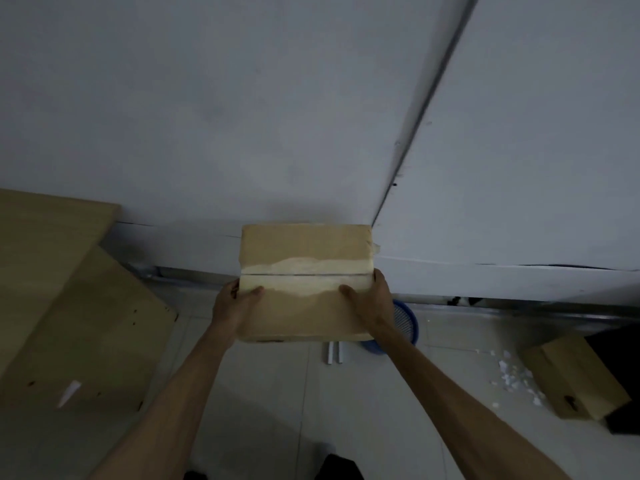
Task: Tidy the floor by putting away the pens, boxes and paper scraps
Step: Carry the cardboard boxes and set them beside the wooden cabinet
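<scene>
At the left edge of the frame, 1 large light-brown wooden panel (79,327) leans over the pale tiled floor (277,393), with 1 small white paper scrap (69,393) lying on its lower part. In the centre, 1 closed brown cardboard box with a pale strip of tape along its top seam (304,282) is held above the floor, just in front of the grey wall (242,116). The left hand (235,306) clasps the box's left side, thumb on top and fingers wrapped round the edge; the right hand (370,299) clasps the right side the same way, so both grips are closed on the box. Below the box, 2 short white tubes (334,353) lie side by side on the floor. The box and right forearm hide much of 1 round blue plastic basket (405,323). Toward the lower right, a scatter of small white paper scraps (516,379), too many and too blurred to count, lies just beside 1 second brown cardboard box (575,379), which rests against a dark object (623,410) at the right edge.
</scene>
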